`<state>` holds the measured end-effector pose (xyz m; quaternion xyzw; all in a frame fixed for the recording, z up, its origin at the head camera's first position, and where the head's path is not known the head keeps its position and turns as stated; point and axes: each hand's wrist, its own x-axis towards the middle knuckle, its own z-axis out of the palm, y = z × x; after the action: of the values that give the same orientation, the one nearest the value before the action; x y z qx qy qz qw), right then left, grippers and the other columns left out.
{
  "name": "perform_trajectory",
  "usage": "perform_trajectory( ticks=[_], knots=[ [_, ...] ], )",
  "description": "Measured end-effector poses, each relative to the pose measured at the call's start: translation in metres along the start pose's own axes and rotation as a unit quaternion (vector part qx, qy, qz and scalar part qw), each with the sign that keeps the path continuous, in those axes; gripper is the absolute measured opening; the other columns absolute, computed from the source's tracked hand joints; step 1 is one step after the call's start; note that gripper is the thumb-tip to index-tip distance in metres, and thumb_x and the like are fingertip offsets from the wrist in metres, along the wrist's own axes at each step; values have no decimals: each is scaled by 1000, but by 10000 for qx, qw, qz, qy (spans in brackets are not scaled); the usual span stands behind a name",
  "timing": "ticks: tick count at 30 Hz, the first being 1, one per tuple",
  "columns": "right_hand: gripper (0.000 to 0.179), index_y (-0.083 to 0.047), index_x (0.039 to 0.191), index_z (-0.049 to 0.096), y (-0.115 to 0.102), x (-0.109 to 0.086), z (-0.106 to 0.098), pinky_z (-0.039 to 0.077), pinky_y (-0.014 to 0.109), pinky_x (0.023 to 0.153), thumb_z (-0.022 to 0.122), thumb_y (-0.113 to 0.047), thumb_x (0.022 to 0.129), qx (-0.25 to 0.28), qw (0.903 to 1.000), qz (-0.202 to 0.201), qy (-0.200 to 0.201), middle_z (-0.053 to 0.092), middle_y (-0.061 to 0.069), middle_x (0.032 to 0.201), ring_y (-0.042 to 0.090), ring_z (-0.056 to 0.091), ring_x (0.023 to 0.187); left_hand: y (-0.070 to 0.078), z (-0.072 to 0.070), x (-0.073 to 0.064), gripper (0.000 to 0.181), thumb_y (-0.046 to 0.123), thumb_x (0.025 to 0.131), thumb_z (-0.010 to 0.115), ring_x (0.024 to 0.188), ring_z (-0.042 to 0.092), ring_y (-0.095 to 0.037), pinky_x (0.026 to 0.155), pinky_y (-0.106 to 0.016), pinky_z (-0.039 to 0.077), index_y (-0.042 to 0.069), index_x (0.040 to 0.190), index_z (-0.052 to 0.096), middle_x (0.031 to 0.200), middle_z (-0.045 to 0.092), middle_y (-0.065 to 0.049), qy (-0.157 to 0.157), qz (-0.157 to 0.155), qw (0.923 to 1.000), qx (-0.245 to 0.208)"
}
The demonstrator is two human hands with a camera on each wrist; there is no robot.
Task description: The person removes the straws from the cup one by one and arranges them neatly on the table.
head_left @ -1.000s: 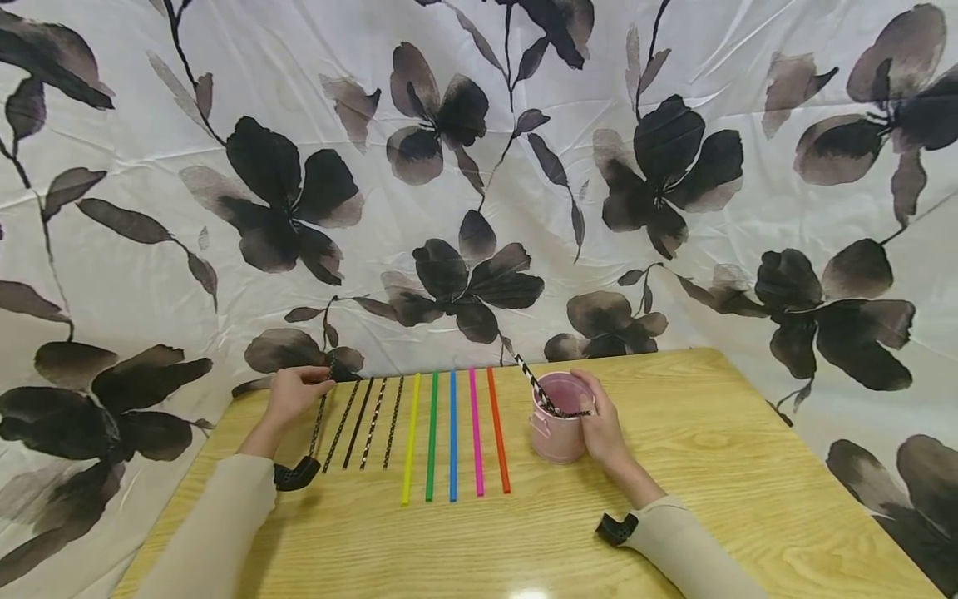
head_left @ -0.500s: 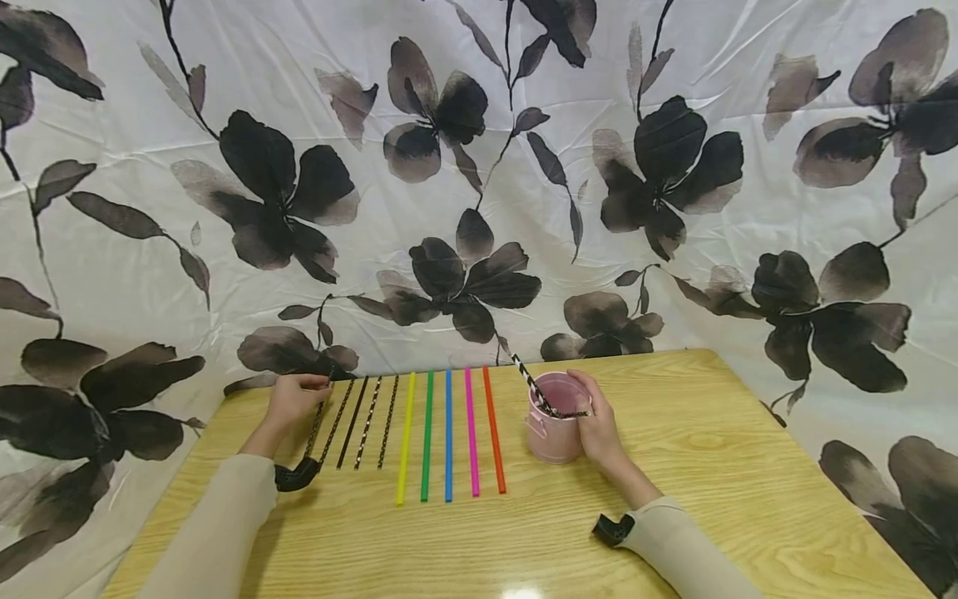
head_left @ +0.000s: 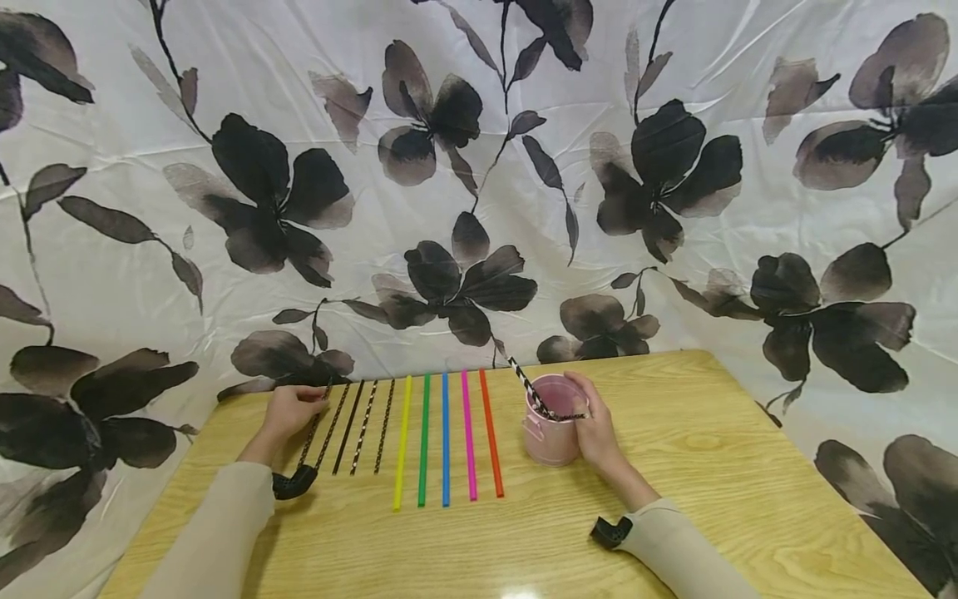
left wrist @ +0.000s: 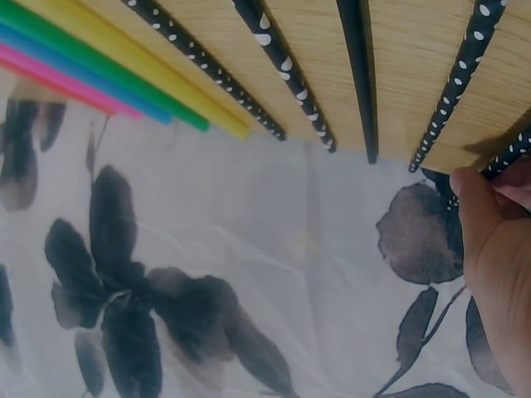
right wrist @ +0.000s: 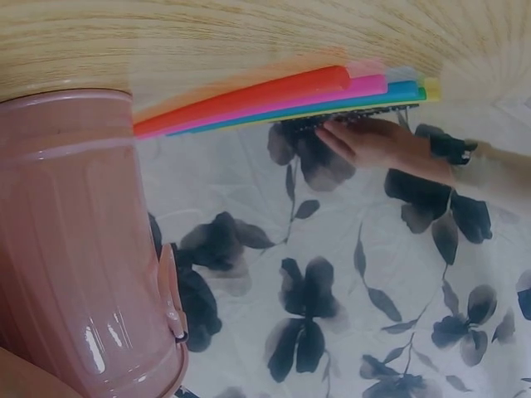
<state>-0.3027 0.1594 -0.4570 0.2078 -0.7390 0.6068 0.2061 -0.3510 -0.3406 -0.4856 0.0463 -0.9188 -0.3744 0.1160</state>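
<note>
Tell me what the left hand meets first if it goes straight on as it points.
Likely the neighbouring dotted straw, next to the pinched straw in the left hand; the hand's height is unclear.

Glossy, smooth bucket [right wrist: 75,240], perhaps metal

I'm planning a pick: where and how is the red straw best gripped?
Probably pinch the red straw across its near end, from above: it lies flat, the gap to the magenta straw looks widest there, and the pink bucket stands farther back.
</note>
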Motion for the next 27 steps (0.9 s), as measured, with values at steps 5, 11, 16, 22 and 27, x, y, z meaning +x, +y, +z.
perform_trajectory(
  ticks=[5,11,16,22,27],
  knots=[
    [33,3,124,43,2,-1,1,33,43,92,36,1,91,-14,10000,42,-61,49,20,120,30,44,111,-4,0,-3,32,18,78,68,85,57,-29,67,-36,48,0,104,64,92,64,-14,1,-27,9999,105],
    [34,1,125,43,4,1,0,32,42,93,36,2,92,51,9999,110,-77,48,20,121,31,43,112,-4,0,-1,31,20,78,67,86,56,-31,70,-41,47,0,101,65,88,65,-13,-100,-12,9995,298],
    [34,2,124,43,3,1,1,31,46,93,36,3,91,74,9998,151,-75,47,21,121,32,42,113,-4,0,1,31,20,78,68,85,56,-30,71,-41,47,0,100,66,86,65,-11,-185,-4,9991,377],
    [33,4,124,43,0,1,1,32,46,92,36,3,91,46,9999,81,-74,48,22,120,33,43,111,-5,0,1,31,21,78,68,83,57,-29,69,-41,47,0,100,65,86,65,-10,-294,-95,9990,319],
    [33,4,123,43,0,0,1,34,38,92,37,3,91,27,10000,64,-64,48,22,119,33,43,111,-4,0,1,30,21,77,68,83,57,-29,71,-41,46,0,99,66,84,65,-9,-282,-66,9989,356]
  ],
)
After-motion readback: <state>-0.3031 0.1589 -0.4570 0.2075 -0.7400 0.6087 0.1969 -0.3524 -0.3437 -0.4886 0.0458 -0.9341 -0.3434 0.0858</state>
